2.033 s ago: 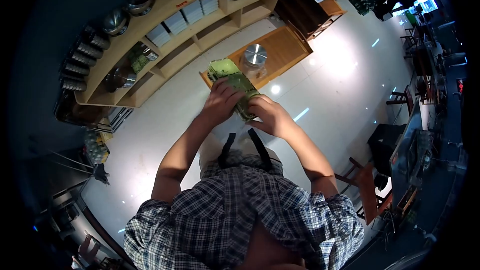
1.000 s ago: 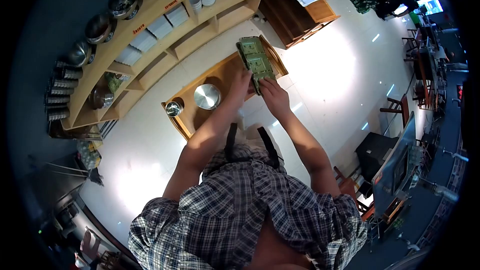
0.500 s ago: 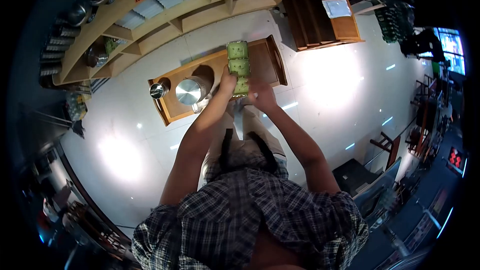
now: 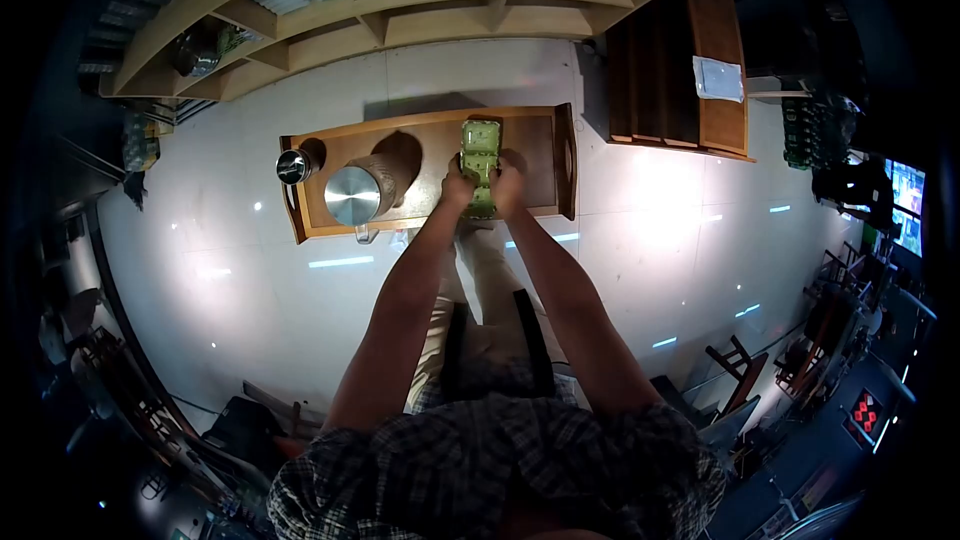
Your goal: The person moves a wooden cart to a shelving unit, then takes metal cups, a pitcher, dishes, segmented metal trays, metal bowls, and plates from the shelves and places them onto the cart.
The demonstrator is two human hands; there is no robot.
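Dish (image 4: 481, 162) grasped by fingers of left hand (image 4: 457, 190) at eight o'clock, right hand (image 4: 508, 189) at four; jug (image 4: 353, 196) at nine.

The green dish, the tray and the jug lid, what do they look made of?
Green dish: glossy ceramic or plastic, by its faint shine; can't tell which. Tray: likely varnished wood, brown with a soft sheen. Jug lid: probably brushed metal, silvery with radiating streaks.
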